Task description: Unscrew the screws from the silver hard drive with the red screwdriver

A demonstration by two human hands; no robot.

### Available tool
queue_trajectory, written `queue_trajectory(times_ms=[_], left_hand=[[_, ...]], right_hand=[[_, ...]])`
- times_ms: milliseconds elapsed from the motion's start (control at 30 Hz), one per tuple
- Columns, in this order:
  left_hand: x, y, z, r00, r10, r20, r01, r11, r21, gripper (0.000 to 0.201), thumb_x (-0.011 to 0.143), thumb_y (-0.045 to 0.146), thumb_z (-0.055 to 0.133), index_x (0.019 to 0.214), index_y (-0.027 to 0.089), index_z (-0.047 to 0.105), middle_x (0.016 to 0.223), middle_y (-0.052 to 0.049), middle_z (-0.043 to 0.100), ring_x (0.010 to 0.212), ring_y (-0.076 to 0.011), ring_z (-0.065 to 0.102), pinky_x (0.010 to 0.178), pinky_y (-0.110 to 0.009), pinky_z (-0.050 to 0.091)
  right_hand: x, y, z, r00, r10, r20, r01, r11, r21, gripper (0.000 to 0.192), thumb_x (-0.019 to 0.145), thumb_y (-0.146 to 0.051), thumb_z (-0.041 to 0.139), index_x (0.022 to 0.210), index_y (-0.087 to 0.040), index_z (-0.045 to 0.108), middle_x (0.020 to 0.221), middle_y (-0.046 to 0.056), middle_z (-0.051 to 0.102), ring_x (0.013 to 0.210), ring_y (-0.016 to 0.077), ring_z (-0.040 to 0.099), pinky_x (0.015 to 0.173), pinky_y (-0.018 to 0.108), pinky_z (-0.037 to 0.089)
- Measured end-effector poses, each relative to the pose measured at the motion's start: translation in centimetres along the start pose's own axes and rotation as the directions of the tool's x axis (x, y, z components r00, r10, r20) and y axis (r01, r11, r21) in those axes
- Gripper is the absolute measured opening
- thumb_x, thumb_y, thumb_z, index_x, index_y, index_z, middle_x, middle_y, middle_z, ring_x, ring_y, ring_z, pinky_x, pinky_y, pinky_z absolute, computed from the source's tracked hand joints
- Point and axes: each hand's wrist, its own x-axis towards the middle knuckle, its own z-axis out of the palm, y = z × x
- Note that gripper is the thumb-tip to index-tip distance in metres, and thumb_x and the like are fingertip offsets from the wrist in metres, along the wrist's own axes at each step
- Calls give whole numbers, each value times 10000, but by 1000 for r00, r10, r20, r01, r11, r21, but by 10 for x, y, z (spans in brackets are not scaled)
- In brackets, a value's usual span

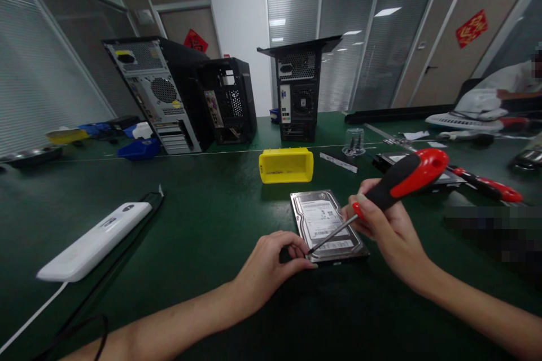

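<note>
**Evidently early: screwdriver tip at the near-left corner of the hard drive**

Evidently the work on the hard drive [328,224] is not far along. It lies flat on the green mat [203,220], label up, its cover plate in place; no removed screws show near it, though they could be too small to tell. The right hand [383,225] is wrapped around the black-and-red screwdriver [400,180], whose shaft slants down and leftward so that the tip meets the drive's corner nearest the left hand [271,265]. That left hand rests on the mat with its fingertips curled against the same corner, steadying the drive rather than gripping anything.

Just beyond the hands sits a yellow parts bin [286,165]; I cannot see what it holds. Farther right of the right hand lies a second red-handled screwdriver [486,185]. Well to the left of the left hand lies a white power strip [95,240]. Far beyond the hands stand three open computer towers [169,96]. As I judge it, most of the unscrewing, if that is the work, remains.
</note>
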Motion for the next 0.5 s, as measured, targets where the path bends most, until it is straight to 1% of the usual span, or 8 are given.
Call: queue_trajectory(times_ms=[233, 367, 500], left_hand=[[1, 2, -2, 999, -51, -8, 50, 999, -21, 146, 779, 249, 724, 863, 144, 666, 769, 15, 631, 669, -115, 534, 627, -213, 402], [1, 0, -2, 999, -33, -10, 33, 999, -17, 163, 787, 266, 717, 887, 148, 667, 797, 10, 635, 680, -117, 529, 626, -214, 395], [0, -2, -2, 999, -54, 4, 55, 998, -43, 165, 795, 282, 705, 898, 158, 670, 797, 10, 640, 670, -117, 526, 613, -214, 391]], right_hand=[[1, 7, 3, 999, 25, 26, -26, 998, 51, 237, 863, -430, 586, 994, -278, 461, 684, -54, 437, 550, 95, 394, 463, 199, 340], [2, 8, 3, 1000, 6, 25, -7, 999, 33, 236, 871, -436, 575, 998, -275, 459, 675, -55, 440, 541, 91, 389, 462, 201, 331], [2, 4, 1, 1000, 22, 19, -22, 1000, 11, 266, 853, -470, 586, 985, -276, 460, 699, -47, 453, 560, 98, 418, 471, 210, 350]])
